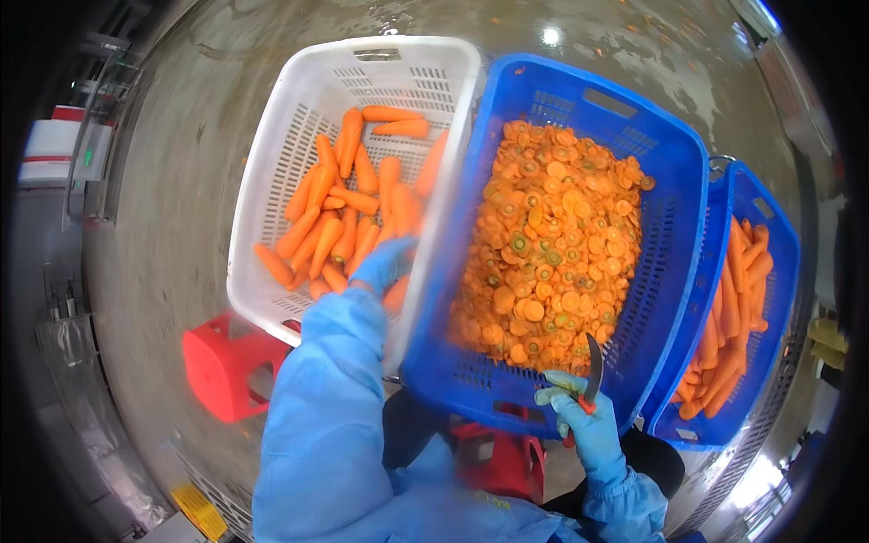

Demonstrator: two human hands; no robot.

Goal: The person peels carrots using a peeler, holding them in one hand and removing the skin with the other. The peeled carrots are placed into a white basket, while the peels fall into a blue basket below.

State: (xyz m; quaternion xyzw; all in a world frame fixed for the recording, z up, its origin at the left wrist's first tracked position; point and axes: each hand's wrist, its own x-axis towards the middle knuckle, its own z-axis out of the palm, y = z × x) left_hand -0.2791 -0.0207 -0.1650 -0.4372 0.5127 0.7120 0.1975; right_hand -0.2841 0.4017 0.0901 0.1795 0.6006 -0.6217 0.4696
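My left hand (384, 261), in a blue glove, reaches down among whole carrots (328, 244) inside a white plastic crate (285, 163). Its fingers are blurred near the crate's right side, so whether they grip a carrot does not show. My right hand (582, 415), also gloved, is closed around the red handle of a knife with a curved blade (595, 366). The blade points up over the near end of a blue plastic crate (669, 237). A heap of carrot slices and cut-off ends (557, 244) lies in that crate, some with green tops.
At the right, another blue crate (774, 353) holds whole carrots (730, 319). One red plastic stool (217, 370) stands at the left; a red stool-like thing (502, 461) is below the middle crate. The concrete floor (176, 170) looks wet. Metal equipment (75, 346) lines the left side.
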